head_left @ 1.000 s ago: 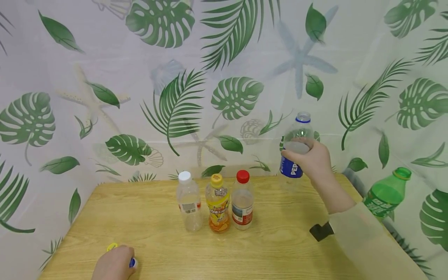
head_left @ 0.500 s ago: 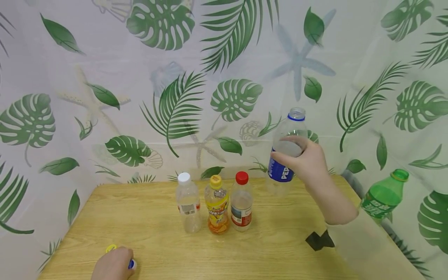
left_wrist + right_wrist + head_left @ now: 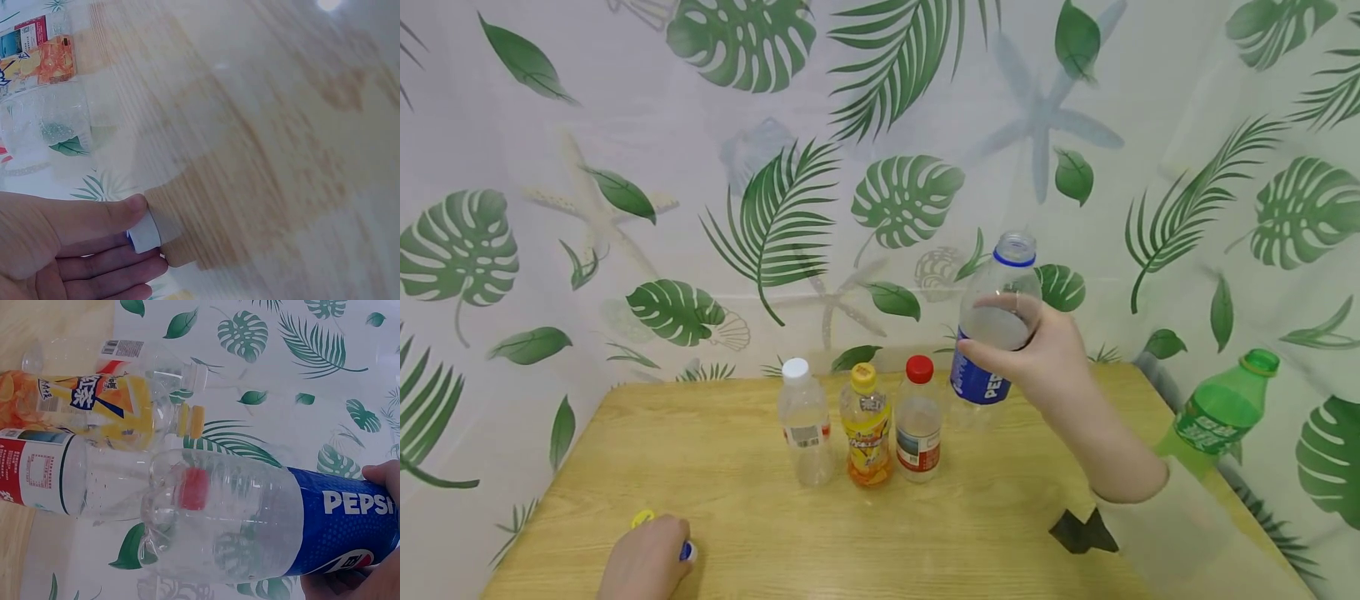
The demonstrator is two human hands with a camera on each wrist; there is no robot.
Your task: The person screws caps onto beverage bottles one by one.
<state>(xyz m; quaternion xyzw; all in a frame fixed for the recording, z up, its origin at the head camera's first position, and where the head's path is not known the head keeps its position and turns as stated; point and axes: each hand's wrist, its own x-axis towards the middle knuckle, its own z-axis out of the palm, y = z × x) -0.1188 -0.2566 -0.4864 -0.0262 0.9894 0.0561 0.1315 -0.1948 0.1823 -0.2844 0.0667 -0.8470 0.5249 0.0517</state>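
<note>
In the head view my right hand (image 3: 1045, 358) grips a Pepsi bottle (image 3: 981, 379) round its upper part, tilted slightly to the right. Its neck has no cap. From the right wrist view, the clear base of this Pepsi bottle (image 3: 219, 512) overlaps the red-capped bottle (image 3: 37, 469) behind it. At the table's lower left, my left hand (image 3: 647, 557) pinches a white and blue bottle cap (image 3: 145, 234) between thumb and fingers. Beside that hand lies a yellow item (image 3: 642, 517), partly hidden.
A white-capped bottle (image 3: 806, 425), a yellow-capped iced tea bottle (image 3: 867, 429) and the red-capped bottle (image 3: 918, 429) stand in a row on the wooden table (image 3: 760, 542). A green bottle (image 3: 1217, 408) is at the right edge. Near my right sleeve is a black piece (image 3: 1081, 531).
My right hand has carried the Pepsi bottle leftward, closer to the red-capped bottle. The left hand stays in about the same place with the cap.
</note>
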